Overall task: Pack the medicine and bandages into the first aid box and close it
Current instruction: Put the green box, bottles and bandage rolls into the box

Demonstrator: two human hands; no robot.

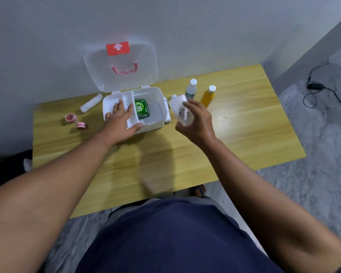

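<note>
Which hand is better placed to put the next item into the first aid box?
The right hand: it already holds a white bottle beside the first aid box. The left hand rests on the box's tray.

Three bottles (191, 89), two tape rolls (71, 117), one bandage roll (91, 103).

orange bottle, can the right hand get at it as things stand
Probably not right away. The orange bottle stands upright and unobstructed just beyond the right hand, but that hand is already holding a white bottle. It would likely need to drop that into the first aid box first.
</note>
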